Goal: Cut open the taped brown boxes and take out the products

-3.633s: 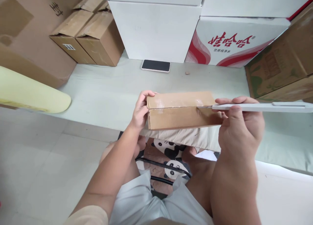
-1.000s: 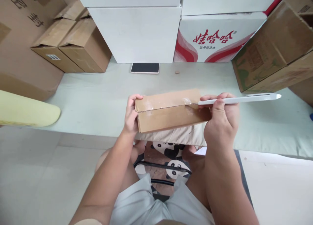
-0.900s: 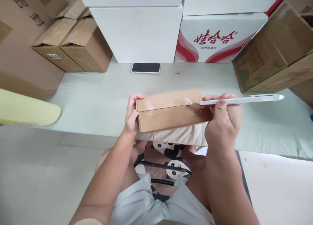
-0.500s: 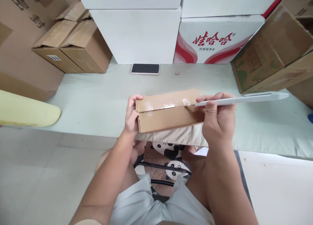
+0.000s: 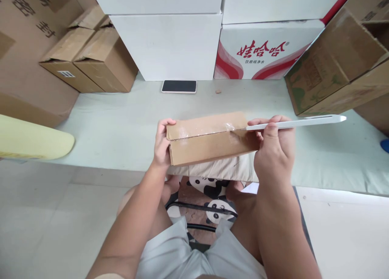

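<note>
A small brown cardboard box [image 5: 209,145] is held over the front edge of the cloth-covered surface, its taped top seam facing up. My left hand [image 5: 163,142] grips the box's left end, the fingers behind it. In my right hand [image 5: 275,143] is a slim white utility knife [image 5: 316,121], pinched between thumb and fingers near the box's right end. The knife's front tip meets the seam there, and its handle points off to the right. Clear tape shines along the seam, which shows as a dark gap at the left.
Behind the box lie a phone [image 5: 179,86] and a small brown scrap [image 5: 218,91] on the pale green cloth [image 5: 121,125]. White cartons [image 5: 167,48] stand at the back, brown boxes [image 5: 106,64] at left and an open carton [image 5: 331,64] at right. A yellow roll-like object [image 5: 33,137] sits at left.
My right hand and the knife have slid slightly right along the seam toward the box's right end. My left hand keeps its grip on the left end.
</note>
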Demonstrator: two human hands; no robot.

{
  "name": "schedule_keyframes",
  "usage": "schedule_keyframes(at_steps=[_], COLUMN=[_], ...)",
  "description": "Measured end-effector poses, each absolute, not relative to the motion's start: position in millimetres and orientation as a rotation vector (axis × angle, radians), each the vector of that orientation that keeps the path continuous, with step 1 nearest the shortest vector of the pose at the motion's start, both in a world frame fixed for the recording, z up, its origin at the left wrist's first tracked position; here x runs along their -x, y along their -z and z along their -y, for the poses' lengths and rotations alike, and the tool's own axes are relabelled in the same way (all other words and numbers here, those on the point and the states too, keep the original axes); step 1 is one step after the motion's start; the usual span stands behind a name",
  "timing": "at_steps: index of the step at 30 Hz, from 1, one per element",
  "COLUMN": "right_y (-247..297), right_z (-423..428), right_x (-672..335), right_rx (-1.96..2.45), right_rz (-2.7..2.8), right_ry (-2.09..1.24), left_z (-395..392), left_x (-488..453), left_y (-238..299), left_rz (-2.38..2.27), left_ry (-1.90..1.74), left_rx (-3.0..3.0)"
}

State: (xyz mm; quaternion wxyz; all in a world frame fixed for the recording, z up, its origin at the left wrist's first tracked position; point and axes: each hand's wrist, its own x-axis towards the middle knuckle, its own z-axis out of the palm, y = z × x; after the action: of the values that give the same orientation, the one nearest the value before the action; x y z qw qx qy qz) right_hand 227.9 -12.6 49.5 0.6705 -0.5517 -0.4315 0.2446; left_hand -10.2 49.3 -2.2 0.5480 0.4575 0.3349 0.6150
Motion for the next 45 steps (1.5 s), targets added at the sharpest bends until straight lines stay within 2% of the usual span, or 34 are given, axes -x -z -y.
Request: schedule_keyframes(at_steps=[24, 45], right_y=[-52.8, -50.1], right_z=[9.2, 11.7], right_x=[-223.7, -223.5], right_rx=[1.183, 1.099], right_rz=[0.899, 1.065], right_ry=[-0.477, -0.499], left_z=[-48.0, -50.5], left_x=[12.5, 13.9], left_y=[2.1, 5.7], left_rz=[-0.771, -0.756], left_ry=[-1.432, -1.437], left_rx=[-1.117, -1.153])
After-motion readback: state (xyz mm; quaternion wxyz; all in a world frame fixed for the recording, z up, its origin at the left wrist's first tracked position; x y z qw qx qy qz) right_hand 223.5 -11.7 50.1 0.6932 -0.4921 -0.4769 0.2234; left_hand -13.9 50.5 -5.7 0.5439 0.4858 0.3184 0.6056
